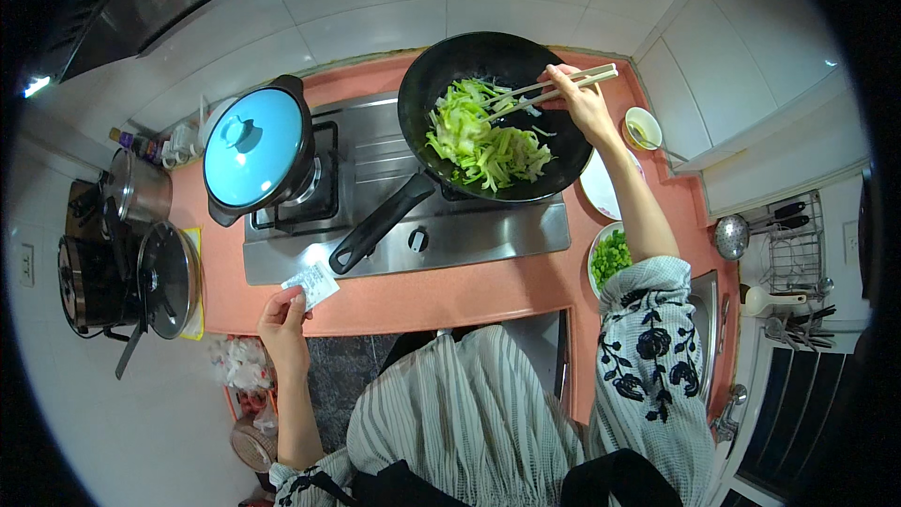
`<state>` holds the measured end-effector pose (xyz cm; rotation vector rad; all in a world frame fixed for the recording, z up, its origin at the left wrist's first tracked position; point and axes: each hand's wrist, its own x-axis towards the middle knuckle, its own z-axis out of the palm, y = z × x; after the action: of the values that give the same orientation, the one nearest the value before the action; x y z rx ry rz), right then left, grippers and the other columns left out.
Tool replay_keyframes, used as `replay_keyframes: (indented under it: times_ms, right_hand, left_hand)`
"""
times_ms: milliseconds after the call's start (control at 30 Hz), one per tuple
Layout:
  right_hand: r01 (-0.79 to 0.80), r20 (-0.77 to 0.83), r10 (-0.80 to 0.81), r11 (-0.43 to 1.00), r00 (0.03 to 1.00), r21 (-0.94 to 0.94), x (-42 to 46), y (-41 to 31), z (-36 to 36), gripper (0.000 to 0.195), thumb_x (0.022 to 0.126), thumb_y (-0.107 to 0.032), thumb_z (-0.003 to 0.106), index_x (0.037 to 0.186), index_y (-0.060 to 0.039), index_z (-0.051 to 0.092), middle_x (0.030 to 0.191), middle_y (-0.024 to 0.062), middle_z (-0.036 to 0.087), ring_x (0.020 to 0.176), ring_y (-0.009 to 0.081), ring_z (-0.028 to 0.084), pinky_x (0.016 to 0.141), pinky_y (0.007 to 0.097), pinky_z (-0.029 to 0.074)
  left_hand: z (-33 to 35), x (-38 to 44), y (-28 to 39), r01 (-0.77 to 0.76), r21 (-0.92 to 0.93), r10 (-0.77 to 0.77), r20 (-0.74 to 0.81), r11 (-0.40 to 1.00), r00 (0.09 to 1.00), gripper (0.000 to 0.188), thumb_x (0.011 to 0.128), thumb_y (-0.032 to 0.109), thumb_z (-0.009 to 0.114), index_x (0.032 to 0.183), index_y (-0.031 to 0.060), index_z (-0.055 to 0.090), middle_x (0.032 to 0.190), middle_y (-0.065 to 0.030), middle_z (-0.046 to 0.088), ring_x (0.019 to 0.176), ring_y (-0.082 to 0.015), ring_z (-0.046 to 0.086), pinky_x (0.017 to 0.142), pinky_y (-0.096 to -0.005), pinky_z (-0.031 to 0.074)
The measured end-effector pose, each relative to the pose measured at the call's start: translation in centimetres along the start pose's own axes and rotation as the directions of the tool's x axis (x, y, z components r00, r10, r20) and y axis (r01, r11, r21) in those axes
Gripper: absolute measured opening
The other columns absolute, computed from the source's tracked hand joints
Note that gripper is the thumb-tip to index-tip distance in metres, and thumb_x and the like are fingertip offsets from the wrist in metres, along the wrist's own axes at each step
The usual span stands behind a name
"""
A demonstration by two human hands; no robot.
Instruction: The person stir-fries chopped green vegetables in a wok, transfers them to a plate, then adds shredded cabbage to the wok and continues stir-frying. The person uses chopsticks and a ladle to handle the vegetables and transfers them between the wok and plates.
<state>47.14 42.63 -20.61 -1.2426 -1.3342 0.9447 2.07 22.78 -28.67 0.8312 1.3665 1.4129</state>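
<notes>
My right hand (581,104) grips a pair of light chopsticks (549,90) over a black wok (486,53). Their tips reach into the shredded green vegetable (486,134) heaped in the wok, with paler strips among it. The wok sits on the right side of a stainless steel gas stove (457,246), its black handle (383,222) slanting toward me. Between the thumb and fingers of my left hand (285,327) is a small white printed packet (313,284), held above the front edge of the counter, left of the wok handle. The packet bears writing.
A black pot with a blue lid (252,148) occupies the left burner. Right of the wok are a white plate (602,186), a bowl of chopped greens (610,259) and a small bowl (642,128) with a spoon. Pans and a glass lid (169,282) stand left; a sink (706,289) is right.
</notes>
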Motion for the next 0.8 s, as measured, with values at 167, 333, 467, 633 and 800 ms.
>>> replay_keyframes:
  times_ms: [167, 333, 467, 633, 800]
  right_hand:
    - [0.036, 0.21, -0.01, 0.992, 0.978, -0.118, -2.9, -1.7, 2.8, 0.026, 0.091, -0.025, 0.05, 0.088, -0.0002, 0.059, 0.078, 0.0054, 0.06, 0.071, 0.013, 0.06, 0.063, 0.026, 0.052]
    - [0.131, 0.187, -0.054, 0.892, 0.981, -0.432, -3.6, -3.2, 0.0, 0.028, 0.092, -0.023, 0.048, 0.086, 0.0021, 0.059, 0.079, 0.0067, 0.06, 0.075, 0.0139, 0.061, 0.064, 0.0278, 0.052]
    - [0.038, 0.332, 0.086, 0.936, 0.94, -0.35, -5.3, -5.7, 0.1, 0.037, 0.093, -0.031, 0.043, 0.084, 0.0015, 0.058, 0.077, 0.0067, 0.06, 0.074, 0.0145, 0.061, 0.063, 0.0271, 0.052]
    - [0.189, 0.303, -0.109, 0.951, 0.947, -0.246, -4.6, -0.9, 2.3, 0.028, 0.091, -0.025, 0.051, 0.091, 0.001, 0.06, 0.076, 0.0059, 0.061, 0.069, 0.0122, 0.058, 0.061, 0.0253, 0.049]
    - [0.138, 0.15, -0.095, 0.942, 0.984, -0.307, -3.1, -1.8, 1.0, 0.027, 0.093, -0.023, 0.046, 0.087, 0.001, 0.057, 0.079, 0.0062, 0.06, 0.074, 0.0142, 0.061, 0.066, 0.0267, 0.052]
  left_hand:
    - [0.7, -0.5, 0.0, 0.026, 0.003, -0.026, 0.001, 1.0, 1.0, 0.01, 0.084, 0.002, 0.057, 0.092, -0.0029, 0.061, 0.081, -0.0043, 0.059, 0.066, -0.0089, 0.051, 0.06, -0.0208, 0.041]
    - [0.0, 0.0, -0.5, -0.002, -0.005, 0.002, 0.014, 1.0, 1.0, 0.011, 0.084, 0.002, 0.057, 0.093, -0.0025, 0.061, 0.082, -0.0043, 0.06, 0.066, -0.0091, 0.051, 0.059, -0.0211, 0.042]
    - [-0.2, -0.2, -0.8, 0.023, -0.004, -0.023, -0.002, 1.0, 1.0, 0.011, 0.084, 0.003, 0.058, 0.093, -0.0023, 0.061, 0.081, -0.0042, 0.06, 0.066, -0.0092, 0.052, 0.059, -0.0213, 0.042]
    - [1.4, -0.1, -0.5, 0.031, 0.011, -0.031, 0.046, 0.999, 0.998, 0.011, 0.084, 0.003, 0.058, 0.092, -0.0024, 0.061, 0.081, -0.0046, 0.06, 0.066, -0.0092, 0.052, 0.06, -0.0215, 0.043]
    - [0.6, -0.4, -0.2, 0.01, 0.04, -0.01, 0.02, 0.999, 1.0, 0.01, 0.083, 0.003, 0.058, 0.091, -0.0025, 0.061, 0.08, -0.0047, 0.06, 0.067, -0.0091, 0.053, 0.06, -0.0216, 0.043]
